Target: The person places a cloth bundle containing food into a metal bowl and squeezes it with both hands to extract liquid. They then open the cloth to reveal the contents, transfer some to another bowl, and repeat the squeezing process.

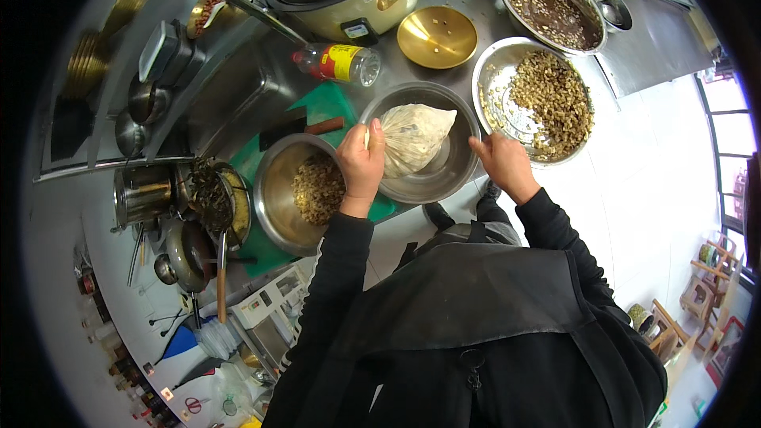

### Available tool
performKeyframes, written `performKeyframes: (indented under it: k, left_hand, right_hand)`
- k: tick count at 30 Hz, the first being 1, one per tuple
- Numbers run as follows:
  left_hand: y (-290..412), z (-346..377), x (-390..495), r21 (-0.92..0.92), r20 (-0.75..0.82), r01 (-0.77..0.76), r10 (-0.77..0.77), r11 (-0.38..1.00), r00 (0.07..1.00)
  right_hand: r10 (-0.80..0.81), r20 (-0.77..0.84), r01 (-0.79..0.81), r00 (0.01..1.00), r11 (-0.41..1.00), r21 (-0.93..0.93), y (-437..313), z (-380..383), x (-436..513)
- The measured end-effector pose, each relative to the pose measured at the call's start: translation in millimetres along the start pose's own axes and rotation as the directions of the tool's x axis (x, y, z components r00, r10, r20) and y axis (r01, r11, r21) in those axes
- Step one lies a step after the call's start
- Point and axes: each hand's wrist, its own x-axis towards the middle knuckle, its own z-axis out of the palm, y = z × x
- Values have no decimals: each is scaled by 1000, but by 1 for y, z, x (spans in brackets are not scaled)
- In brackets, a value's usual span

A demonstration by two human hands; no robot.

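Observation:
My left hand (364,160) grips the gathered neck of a filled cloth bag (416,137), pale and bulging, which lies over a steel basin (425,193). My right hand (504,163) is at the right rim of that basin, fingers curled; its grip on the rim is hard to make out. Just beyond it stands a steel bowl of chopped brown food pieces (550,101). To the left, another steel bowl (270,190) holds similar chopped pieces (318,190). Under it is a green cutting board (327,101) with a cleaver (324,126), partly hidden.
A large rice cooker (339,0), a plastic bottle (342,63) and a golden bowl (437,38) stand behind the basin. At the upper right is a bowl of dark liquid with pieces (553,9). Pans and a wooden-handled strainer (222,279) are at the left.

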Motion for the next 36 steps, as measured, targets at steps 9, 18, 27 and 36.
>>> performKeyframes:
  k: [9, 18, 27, 36]
  left_hand:
    - [-10, 53, -11, -557, 158, 508, -517, 657, 841]
    - [-9, 77, -24, -335, 40, 342, -349, 878, 936]
    - [-32, 55, -19, -670, 162, 699, -869, 251, 467]
    - [-48, 85, -50, -698, 361, 706, -909, -116, 208]
  right_hand:
    - [-314, 173, -158, 934, 75, 985, -37, 17, 42]
    - [-61, 645, -637, 762, 109, 763, -28, 56, 96]
    - [-407, 587, -506, 700, 297, 809, -32, 8, 80]
    - [-505, -167, 522, 847, 727, 446, -56, 40, 32]
